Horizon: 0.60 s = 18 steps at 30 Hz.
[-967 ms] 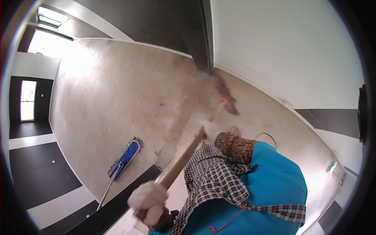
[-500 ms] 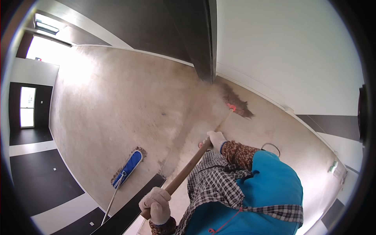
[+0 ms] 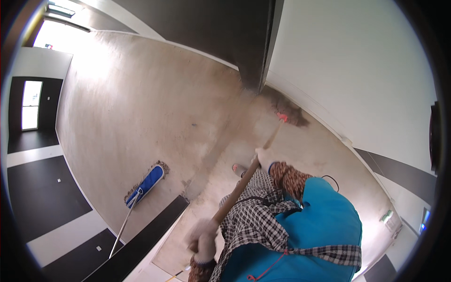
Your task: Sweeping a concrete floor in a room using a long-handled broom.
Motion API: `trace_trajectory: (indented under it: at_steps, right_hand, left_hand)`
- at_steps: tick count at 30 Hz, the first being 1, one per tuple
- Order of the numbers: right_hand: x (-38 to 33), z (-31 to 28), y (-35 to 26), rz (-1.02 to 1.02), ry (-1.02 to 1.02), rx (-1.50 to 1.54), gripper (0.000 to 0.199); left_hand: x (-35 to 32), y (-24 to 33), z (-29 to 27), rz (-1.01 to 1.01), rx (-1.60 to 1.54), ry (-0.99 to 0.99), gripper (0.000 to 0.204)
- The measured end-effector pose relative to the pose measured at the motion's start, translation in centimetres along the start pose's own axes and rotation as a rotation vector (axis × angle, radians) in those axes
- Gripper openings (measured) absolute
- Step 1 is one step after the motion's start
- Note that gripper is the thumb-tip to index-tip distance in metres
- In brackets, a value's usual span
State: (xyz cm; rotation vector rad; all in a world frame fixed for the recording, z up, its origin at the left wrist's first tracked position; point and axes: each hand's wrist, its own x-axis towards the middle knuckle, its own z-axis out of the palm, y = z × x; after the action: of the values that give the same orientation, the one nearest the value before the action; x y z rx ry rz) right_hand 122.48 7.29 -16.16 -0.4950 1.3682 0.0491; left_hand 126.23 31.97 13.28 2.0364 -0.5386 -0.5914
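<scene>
I hold a long wooden broom handle (image 3: 235,192) with both hands. My left hand (image 3: 203,239), in a pale glove, grips the handle's near end low in the view. My right hand (image 3: 265,159) grips it farther up, above a patterned sleeve. The dark broom head (image 3: 287,113), with a red fitting, lies on the grey floor close to the white wall and a dark pillar (image 3: 256,56). A shoe tip (image 3: 238,169) shows beside the handle. A blue top and a checked cloth cover my body below.
A blue flat mop (image 3: 146,184) with a metal pole lies on the floor at the left. A dark threshold strip (image 3: 141,239) runs along the lower left. Black and white panels and a bright window (image 3: 30,105) are at far left.
The broom head has swept forward and to the right along the wall. My right hand slid with the handle, and my left hand dropped lower in the view.
</scene>
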Motion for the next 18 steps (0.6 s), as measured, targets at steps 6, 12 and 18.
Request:
trace_trajectory:
  at_steps: [6,12,18]
  right_hand:
    - [-0.6,0.9,1.6,0.128,-0.086,0.069,0.014]
    - [4.5,-3.9,2.5,0.063,-0.228,0.114,0.018]
    - [0.5,-0.7,2.7,0.23,-0.223,0.058,0.014]
  left_hand:
    - [-1.7,0.0,1.3,0.088,-0.419,0.111,0.023]
    - [-1.8,1.2,1.6,-0.08,-0.188,-0.045,0.02]
    - [-2.0,2.4,1.7,0.291,-0.503,-0.128,0.016]
